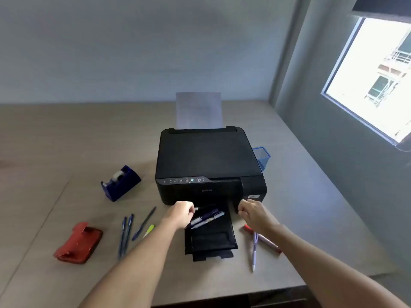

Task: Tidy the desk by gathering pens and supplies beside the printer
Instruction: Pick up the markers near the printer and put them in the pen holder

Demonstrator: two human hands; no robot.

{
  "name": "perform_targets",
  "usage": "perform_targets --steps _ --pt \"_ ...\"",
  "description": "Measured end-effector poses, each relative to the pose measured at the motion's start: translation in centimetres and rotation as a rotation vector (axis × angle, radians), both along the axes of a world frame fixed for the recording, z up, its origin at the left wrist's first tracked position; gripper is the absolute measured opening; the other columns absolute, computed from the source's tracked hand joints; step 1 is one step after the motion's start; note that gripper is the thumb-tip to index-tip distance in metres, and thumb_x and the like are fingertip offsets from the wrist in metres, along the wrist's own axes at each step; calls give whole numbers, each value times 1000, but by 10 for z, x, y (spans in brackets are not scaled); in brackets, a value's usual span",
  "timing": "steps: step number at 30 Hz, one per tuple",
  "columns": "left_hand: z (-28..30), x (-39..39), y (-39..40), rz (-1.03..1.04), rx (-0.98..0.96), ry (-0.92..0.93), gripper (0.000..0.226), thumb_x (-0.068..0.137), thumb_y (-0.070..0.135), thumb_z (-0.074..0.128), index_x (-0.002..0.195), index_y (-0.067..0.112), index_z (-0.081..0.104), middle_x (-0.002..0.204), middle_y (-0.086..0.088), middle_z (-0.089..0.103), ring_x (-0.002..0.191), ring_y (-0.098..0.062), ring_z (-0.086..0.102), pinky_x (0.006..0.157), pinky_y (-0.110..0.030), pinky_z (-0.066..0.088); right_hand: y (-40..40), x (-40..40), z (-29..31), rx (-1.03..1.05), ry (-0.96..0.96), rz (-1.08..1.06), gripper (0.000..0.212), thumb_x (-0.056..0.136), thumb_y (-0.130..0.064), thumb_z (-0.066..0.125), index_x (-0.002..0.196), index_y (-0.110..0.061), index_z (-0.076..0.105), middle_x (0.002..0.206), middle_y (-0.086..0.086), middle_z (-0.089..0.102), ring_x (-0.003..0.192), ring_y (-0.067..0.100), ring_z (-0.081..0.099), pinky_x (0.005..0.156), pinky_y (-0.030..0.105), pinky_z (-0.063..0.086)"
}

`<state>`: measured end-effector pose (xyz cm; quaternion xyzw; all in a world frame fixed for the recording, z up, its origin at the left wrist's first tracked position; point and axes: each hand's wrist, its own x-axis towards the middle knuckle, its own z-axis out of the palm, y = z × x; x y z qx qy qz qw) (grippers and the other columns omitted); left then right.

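A black printer [209, 161] stands mid-desk with its output tray [211, 243] pulled out toward me. Two or three pens [208, 217] lie slanted across the tray. My left hand [181, 213] is at the tray's left edge, fingers pinched on the end of a dark pen there. My right hand [253, 213] hovers at the tray's right edge by the printer front, fingers curled with nothing seen in them. Two blue pens [125, 234], a dark pen [144, 223] and a yellow-green marker [148, 231] lie left of the tray. A purple pen [254, 252] and a red marker [270, 243] lie to its right.
A blue tape dispenser [121, 182] sits left of the printer and a red hole punch [79, 243] lies near the front left. A blue mesh holder [262, 156] stands against the printer's right side. Paper [199, 110] rises from the rear feed. The desk's front edge is near me.
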<state>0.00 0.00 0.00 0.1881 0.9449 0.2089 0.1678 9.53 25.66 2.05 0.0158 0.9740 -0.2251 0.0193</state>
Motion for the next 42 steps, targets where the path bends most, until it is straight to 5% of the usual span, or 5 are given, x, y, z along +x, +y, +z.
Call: perform_targets --steps 17,25,30,35,42 --pt "-30 44 18 162 -248 96 21 94 19 44 109 7 51 116 -11 53 91 -35 61 72 -41 46 -24 -42 -67 186 -159 310 24 94 -18 51 117 -13 50 121 11 43 92 36 62 68 41 53" --pt "-16 24 17 4 -501 232 38 66 17 78 103 12 71 101 -6 71 81 -21 70 62 -29 55 -13 -30 -75 322 -48 455 30 66 -30 81 85 -19 59 86 1 62 73 20 63 59 27 54" --pt "-31 16 16 -74 -505 205 67 23 -10 87 86 5 70 75 -13 71 51 -27 67 36 -31 51 8 -2 -54 174 -164 383 11 98 -21 42 104 -13 46 100 6 54 80 21 47 74 34 44" --pt "-2 21 9 -179 -371 87 40 90 -6 40 123 15 31 113 -12 57 94 -32 64 70 -42 50 62 28 -27 -100 -128 210 10 98 -21 45 106 -17 44 94 -2 58 72 19 55 67 30 51" --pt "90 7 -4 -340 -20 -255 9 99 26 37 104 25 44 92 8 59 73 -8 55 73 -25 47 164 51 3 -121 322 -273 30 98 -43 34 91 -18 51 70 3 58 52 16 54 54 14 41"
